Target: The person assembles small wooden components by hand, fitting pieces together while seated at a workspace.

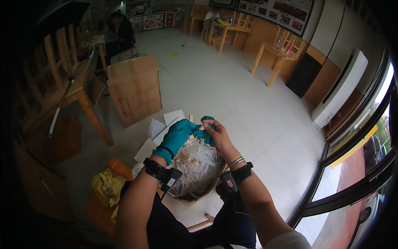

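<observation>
My left hand (176, 135) wears a teal glove and is closed, fingers bent in front of me. Against it my bare right hand (218, 133) pinches with thumb and forefinger. Between and behind the two hands is a bunched teal glove (208, 138), gripped by both. A small pale spot shows at the right fingertips; I cannot tell what it is. Just below the hands stands a basket or box (188, 203) filled with white shredded strips (195, 166) and beige bits. Each wrist carries a black strapped device.
A tall cardboard box (134, 91) stands ahead on the left, near a wooden table (81, 89) with upturned chairs. Yellow plastic bag (107, 186) lies on something orange at my left. White card pieces (157, 128) lie by the basket. People sit at far tables. Windows line the right.
</observation>
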`<action>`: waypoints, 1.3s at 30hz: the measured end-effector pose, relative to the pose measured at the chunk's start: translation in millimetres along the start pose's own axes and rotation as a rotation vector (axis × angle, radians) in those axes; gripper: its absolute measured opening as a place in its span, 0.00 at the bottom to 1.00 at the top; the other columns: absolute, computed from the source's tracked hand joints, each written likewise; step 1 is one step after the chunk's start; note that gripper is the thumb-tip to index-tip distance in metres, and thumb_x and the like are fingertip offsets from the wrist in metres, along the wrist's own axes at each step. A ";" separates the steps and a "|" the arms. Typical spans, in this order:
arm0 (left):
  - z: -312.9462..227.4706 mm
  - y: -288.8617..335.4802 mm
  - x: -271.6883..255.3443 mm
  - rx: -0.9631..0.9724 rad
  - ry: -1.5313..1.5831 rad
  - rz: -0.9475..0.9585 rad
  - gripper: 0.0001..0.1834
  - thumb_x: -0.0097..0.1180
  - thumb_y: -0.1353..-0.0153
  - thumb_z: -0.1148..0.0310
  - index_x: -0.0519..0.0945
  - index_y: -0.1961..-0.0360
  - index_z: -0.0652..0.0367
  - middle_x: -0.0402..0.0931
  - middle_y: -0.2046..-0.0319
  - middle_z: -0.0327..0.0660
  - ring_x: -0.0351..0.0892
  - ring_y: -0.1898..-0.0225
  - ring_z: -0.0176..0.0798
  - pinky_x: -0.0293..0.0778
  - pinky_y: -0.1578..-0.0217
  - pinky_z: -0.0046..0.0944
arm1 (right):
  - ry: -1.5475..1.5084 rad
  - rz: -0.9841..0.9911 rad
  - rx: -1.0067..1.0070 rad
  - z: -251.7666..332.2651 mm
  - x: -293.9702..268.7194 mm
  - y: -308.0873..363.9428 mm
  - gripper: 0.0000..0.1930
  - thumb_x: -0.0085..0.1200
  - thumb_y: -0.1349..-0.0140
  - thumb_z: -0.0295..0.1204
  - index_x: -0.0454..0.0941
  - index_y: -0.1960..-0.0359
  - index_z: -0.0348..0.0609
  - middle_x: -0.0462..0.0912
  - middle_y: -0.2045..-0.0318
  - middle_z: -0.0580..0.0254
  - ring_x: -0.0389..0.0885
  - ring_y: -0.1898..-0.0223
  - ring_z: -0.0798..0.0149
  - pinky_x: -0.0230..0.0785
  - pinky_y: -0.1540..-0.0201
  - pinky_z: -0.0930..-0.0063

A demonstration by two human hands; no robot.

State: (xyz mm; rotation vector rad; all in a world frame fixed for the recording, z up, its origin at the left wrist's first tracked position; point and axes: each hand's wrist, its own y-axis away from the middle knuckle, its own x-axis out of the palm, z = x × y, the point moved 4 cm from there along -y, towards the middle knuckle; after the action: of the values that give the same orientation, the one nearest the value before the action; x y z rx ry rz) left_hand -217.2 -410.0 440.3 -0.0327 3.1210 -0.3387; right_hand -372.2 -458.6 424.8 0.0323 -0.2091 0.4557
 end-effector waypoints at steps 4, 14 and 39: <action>-24.3 8.4 6.6 -0.130 -0.398 -0.028 0.10 0.56 0.43 0.67 0.76 0.63 0.60 0.74 0.75 0.36 0.72 0.71 0.30 0.70 0.68 0.33 | 0.044 -0.030 -0.030 -14.5 -9.3 -3.4 0.10 0.50 0.35 0.34 0.73 0.58 0.42 0.77 0.67 0.71 0.72 0.64 0.77 0.66 0.58 0.84; -19.6 6.1 10.9 0.169 -0.654 -0.173 0.15 0.62 0.48 0.62 0.80 0.61 0.58 0.75 0.68 0.42 0.77 0.69 0.43 0.71 0.69 0.36 | 0.047 -0.030 -0.136 -8.3 7.3 -2.8 0.06 0.49 0.35 0.31 0.72 0.60 0.45 0.74 0.67 0.70 0.69 0.65 0.78 0.64 0.62 0.83; 1.0 6.9 1.6 0.261 -0.659 -0.283 0.10 0.58 0.45 0.64 0.81 0.66 0.59 0.76 0.71 0.45 0.77 0.70 0.47 0.71 0.69 0.39 | 0.623 -0.184 -0.502 18.3 20.7 3.6 0.05 0.59 0.44 0.26 0.75 0.70 0.40 0.78 0.77 0.60 0.75 0.77 0.70 0.67 0.73 0.77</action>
State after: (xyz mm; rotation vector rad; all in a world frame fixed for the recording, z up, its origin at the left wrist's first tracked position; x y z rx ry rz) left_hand -219.0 -403.5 437.9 -0.4795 2.3989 -0.5912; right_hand -359.2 -447.8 447.0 -0.5725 0.2951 0.2033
